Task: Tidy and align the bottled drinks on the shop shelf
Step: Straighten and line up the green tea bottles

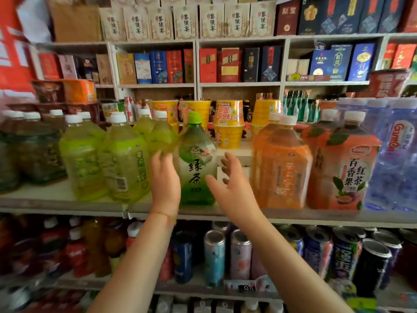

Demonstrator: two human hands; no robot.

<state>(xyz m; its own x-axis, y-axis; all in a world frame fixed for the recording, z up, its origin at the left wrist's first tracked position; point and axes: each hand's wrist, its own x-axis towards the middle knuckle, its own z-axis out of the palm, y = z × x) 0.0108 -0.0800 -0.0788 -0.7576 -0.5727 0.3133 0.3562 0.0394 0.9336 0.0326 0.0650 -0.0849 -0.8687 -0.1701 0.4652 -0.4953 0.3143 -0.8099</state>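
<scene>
— Well, from the head view, where does the green tea bottle [195,163] stand?

— Upright at the front of the middle shelf [56,201], long axis straight up, green cap on top. It sits between the yellow-green bottles [123,159] on one side and the orange tea bottles [281,168] on the other, with a gap on the orange side.

— And the hands?

— One on each flank. The left hand [164,177] is right beside the bottle's left wall, fingers fairly straight and pointing up. It may be touching; blur at the fingertips keeps me from saying. The right hand [230,181] hovers in the gap to the bottle's right, fingers spread and loosely bent, holding nothing, thumb reaching toward the label.

— Which is nearer?

— The left, I'd say. So the bottle lies between the palms, and I'd guess a squeeze from both sides, or a nudge, would square it with its neighbours.

— Anything you can't make out?

— Whether either palm is in actual contact. The bottle's lower left is hidden behind the left hand, the rows behind are smeared, and the blue water bottles [397,154] are cut off at the frame's edge.
</scene>
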